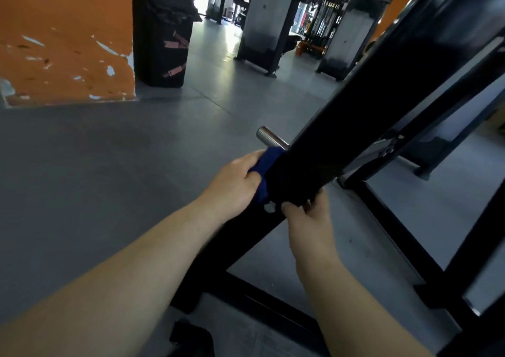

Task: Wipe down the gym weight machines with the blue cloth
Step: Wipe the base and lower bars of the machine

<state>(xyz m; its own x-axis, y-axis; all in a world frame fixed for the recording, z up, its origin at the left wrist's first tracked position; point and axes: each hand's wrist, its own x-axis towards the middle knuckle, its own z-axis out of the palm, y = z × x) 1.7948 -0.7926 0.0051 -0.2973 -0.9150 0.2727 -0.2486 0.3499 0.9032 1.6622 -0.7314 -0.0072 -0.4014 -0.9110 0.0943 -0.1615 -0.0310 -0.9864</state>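
Note:
A black slanted beam of the weight machine runs from the lower middle to the upper right. The blue cloth is wrapped against the beam's left side, just below a chrome peg. My left hand grips the cloth and presses it onto the beam. On the beam's other side, my right hand has its fingers curled round the beam's edge; the dark material under those fingers may be more cloth.
The machine's black base bars lie on the grey floor below my arms. An orange chipped wall stands at the far left, a black bin beside it. More grey machine columns stand farther back.

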